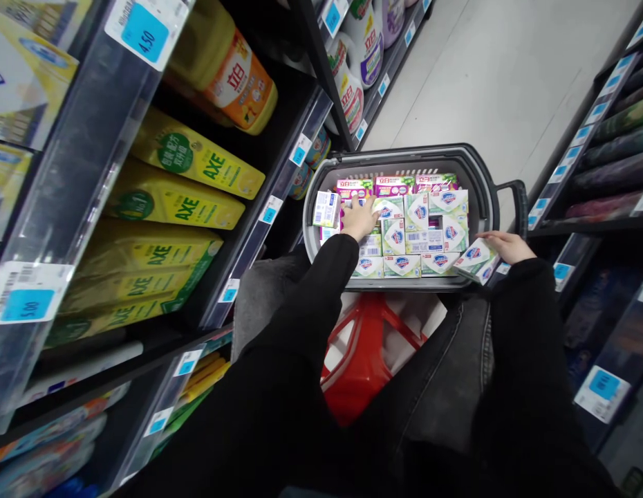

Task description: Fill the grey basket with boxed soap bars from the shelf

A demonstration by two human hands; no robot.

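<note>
A grey shopping basket stands on the floor ahead of me, packed with several white-and-green soap boxes and pink boxes along its far side. My left hand reaches into the basket's left part, fingers curled down on the boxes beside a white box standing on end. My right hand is closed on a soap box at the basket's near right rim. Black sleeves cover both arms.
Shelves on the left hold yellow AXE packs, an orange-labelled bottle and blue price tags. A dark shelf unit lines the right side. A red stool is beneath me. Pale floor runs beyond the basket.
</note>
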